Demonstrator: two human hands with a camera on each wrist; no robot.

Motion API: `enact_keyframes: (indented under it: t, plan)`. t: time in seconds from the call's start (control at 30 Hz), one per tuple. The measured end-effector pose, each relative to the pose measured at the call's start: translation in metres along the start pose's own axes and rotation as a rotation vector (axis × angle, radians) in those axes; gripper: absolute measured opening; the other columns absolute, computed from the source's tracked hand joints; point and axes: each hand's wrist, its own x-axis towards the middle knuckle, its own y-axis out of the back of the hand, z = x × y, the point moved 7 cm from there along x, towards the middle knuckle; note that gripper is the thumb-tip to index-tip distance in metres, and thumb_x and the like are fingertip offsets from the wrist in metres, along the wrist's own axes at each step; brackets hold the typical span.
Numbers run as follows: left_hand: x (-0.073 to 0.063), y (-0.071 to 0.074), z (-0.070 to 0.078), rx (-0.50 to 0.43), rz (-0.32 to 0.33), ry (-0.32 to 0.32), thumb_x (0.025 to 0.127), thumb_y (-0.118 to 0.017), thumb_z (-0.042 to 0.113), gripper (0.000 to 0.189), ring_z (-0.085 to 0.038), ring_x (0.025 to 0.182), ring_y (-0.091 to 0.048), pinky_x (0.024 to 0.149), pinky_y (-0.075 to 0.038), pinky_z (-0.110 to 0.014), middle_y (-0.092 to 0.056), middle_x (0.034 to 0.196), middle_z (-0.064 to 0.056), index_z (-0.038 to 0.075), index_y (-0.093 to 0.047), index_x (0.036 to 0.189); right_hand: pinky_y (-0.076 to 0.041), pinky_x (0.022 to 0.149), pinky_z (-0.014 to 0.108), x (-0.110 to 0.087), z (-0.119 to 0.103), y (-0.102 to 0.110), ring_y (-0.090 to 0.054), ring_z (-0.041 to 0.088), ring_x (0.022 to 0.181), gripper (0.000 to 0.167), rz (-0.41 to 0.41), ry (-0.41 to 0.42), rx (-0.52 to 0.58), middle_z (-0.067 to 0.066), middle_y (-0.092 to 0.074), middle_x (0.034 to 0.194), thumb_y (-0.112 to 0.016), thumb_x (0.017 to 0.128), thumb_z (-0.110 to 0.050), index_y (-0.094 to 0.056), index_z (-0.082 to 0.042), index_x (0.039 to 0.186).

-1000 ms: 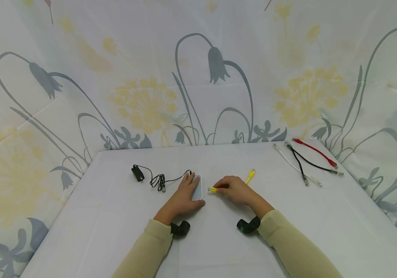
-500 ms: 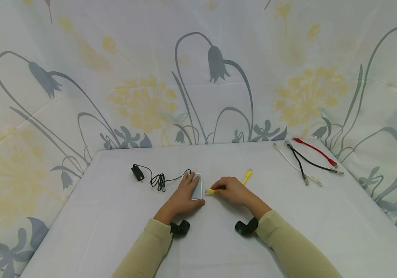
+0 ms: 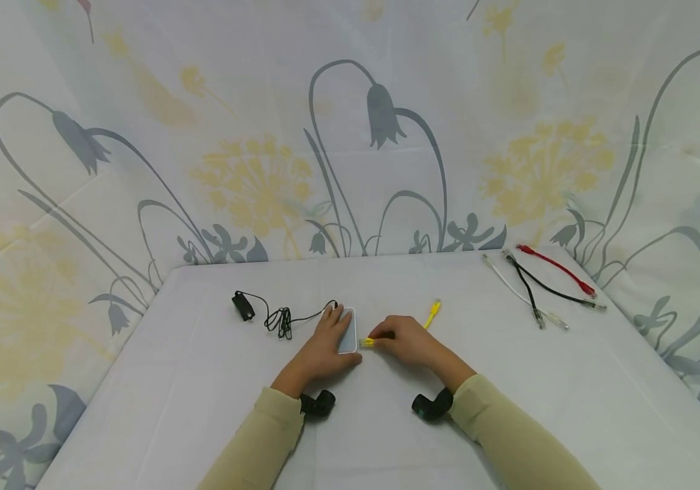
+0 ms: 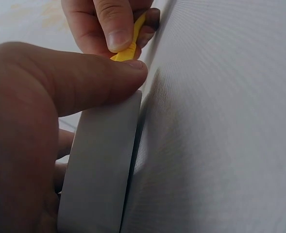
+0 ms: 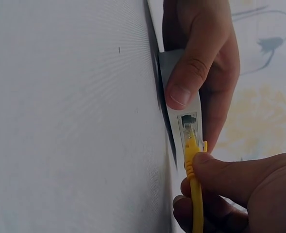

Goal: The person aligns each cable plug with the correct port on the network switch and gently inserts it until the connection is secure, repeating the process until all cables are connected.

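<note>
My left hand lies over a small white router-like box, thumb at its near right corner and fingers across its top. My right hand pinches a short yellow network cable just behind its plug. In the right wrist view the clear plug is right at the network sockets in the box's side and overlaps them. My left thumb presses beside those sockets. The left wrist view shows the box's plain side, my left thumb hiding the plug.
A black power adapter lies to the left, its bundled cord running to the box's far edge. At the back right lie a red cable, a white cable and black cables. A flowered cloth hangs behind the table.
My right hand has brought the yellow plug leftward and slightly nearer to me, up to the box's right side. The left hand and the box have stayed in place.
</note>
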Motion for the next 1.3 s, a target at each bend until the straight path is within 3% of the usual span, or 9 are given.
enact_keyframes:
  t: [1.3]
  plan:
    - [0.0017,-0.002,0.0002,0.037,0.012,-0.014,0.086,-0.069,0.039,0.083,-0.034,0.152,0.0,0.118,-0.021,-0.054,-0.013,0.163,-0.013,0.009,-0.029,0.153,-0.046,0.074,0.025,-0.0002,-0.0089,-0.002,-0.056,0.007,0.083,0.016,-0.019,0.04,-0.046,-0.006,-0.066,0.09,-0.064,0.092,-0.014,-0.076,-0.015,0.103]
